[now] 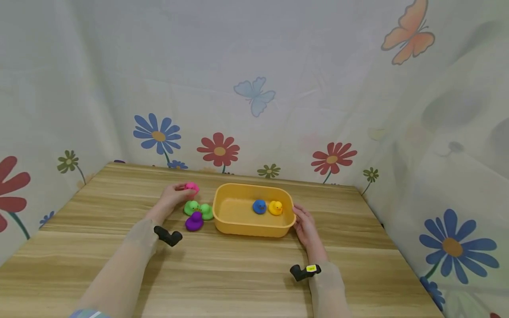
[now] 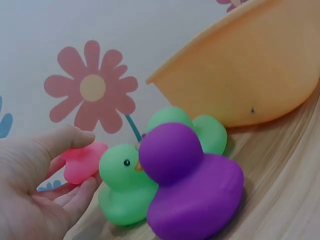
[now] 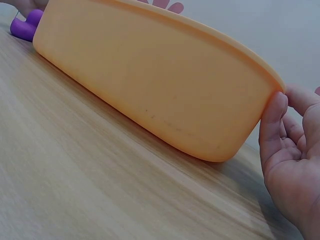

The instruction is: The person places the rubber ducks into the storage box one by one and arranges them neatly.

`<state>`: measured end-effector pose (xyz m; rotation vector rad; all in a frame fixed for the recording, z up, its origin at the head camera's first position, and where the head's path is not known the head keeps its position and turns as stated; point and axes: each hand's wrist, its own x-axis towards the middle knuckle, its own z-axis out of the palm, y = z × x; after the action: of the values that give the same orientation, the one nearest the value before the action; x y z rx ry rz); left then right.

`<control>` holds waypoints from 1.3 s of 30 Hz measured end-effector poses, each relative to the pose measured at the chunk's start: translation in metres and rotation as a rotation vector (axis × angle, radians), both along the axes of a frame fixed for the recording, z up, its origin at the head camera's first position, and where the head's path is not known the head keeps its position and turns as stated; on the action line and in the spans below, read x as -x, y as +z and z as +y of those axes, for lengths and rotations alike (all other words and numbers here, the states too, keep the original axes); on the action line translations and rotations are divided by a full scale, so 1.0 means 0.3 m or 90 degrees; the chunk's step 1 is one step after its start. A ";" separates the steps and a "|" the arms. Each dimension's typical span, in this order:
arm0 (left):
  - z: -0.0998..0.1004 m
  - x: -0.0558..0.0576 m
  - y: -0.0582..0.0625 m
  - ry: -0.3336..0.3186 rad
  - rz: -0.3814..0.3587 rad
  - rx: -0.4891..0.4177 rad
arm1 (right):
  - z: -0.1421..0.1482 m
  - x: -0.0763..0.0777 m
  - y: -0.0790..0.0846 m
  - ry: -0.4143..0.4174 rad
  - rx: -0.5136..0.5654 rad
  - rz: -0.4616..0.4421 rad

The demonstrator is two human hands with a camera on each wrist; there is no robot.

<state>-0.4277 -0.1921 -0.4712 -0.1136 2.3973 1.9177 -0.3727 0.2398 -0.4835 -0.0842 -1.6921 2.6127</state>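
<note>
My left hand (image 1: 172,198) pinches a pink rubber duck (image 1: 192,188) between thumb and fingers. Close beside it, two green rubber ducks (image 1: 191,207) and a purple rubber duck (image 2: 195,185) are clustered on the table, left of an orange-yellow plastic tub (image 1: 249,230). Inside the tub, toward its right end, sit a blue rubber duck (image 1: 260,206) and a yellow rubber duck (image 1: 275,208). At the tub's right end, my right hand (image 1: 305,226) holds the rim, thumb and forefinger tips together at the corner in the right wrist view (image 3: 295,145).
The wood-grain table (image 1: 238,274) reaches back to a white cloth backdrop (image 1: 191,92) printed with flowers and butterflies. The same cloth hangs along both sides. Each wrist wears a black camera mount (image 1: 168,236).
</note>
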 end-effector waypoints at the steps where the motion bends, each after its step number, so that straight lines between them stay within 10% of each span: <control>1: 0.008 0.001 0.007 0.001 -0.005 -0.006 | 0.000 0.000 0.000 0.000 0.000 -0.001; 14: 0.137 -0.024 0.125 -0.014 -0.017 -0.115 | 0.005 0.001 -0.003 0.003 -0.004 0.006; 39: 0.494 -0.058 0.206 -0.058 0.007 -0.078 | 0.004 -0.010 -0.011 0.003 -0.008 0.013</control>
<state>-0.4103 -0.0440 -0.4094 0.0136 2.2433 2.0217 -0.3698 0.2409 -0.4869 -0.0524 -1.7044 2.5958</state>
